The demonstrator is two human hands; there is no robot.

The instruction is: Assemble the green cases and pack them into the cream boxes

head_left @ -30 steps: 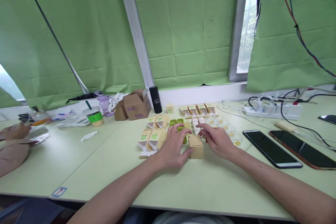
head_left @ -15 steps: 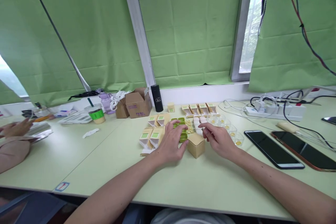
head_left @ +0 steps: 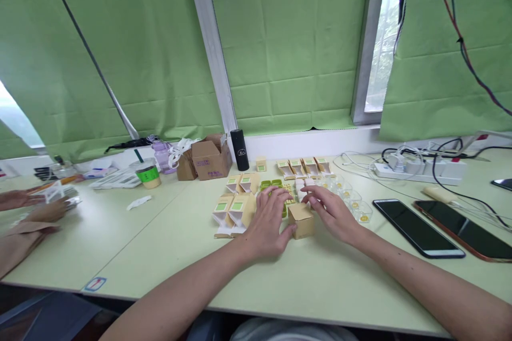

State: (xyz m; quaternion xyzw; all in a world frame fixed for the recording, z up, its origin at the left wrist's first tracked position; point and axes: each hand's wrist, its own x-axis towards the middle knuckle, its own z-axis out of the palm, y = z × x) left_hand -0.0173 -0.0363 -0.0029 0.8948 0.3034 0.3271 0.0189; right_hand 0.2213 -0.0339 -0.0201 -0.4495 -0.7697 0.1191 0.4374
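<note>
A small closed cardboard box point(head_left: 302, 221) stands on the table between my two hands. My left hand point(head_left: 269, 221) is at its left side, thumb against the box and fingers curved around toward the back. On the other side, my right hand point(head_left: 334, 213) has its fingertips at the box's rear right edge; their exact contact is partly hidden. Behind my hands are green plastic trays point(head_left: 264, 184), small yellow pieces point(head_left: 288, 189) and white round pieces point(head_left: 299, 185). Open cartons with green labels point(head_left: 236, 206) stand left of my left hand. Several clear cups with yellow centres point(head_left: 363, 213) lie beyond my right hand.
More open cartons point(head_left: 306, 167) line the back, near a black bottle point(head_left: 239, 150) and a brown carton point(head_left: 210, 159). Two phones point(head_left: 416, 226) and a power strip point(head_left: 420, 168) with cables lie right. A co-worker's hands point(head_left: 44, 208) are far left, beyond a drink cup point(head_left: 148, 173).
The small box has turned and shifted slightly right. My left hand has followed it rightward, and my right fingers have come in closer. The co-worker's hands have moved apart, with white material between them.
</note>
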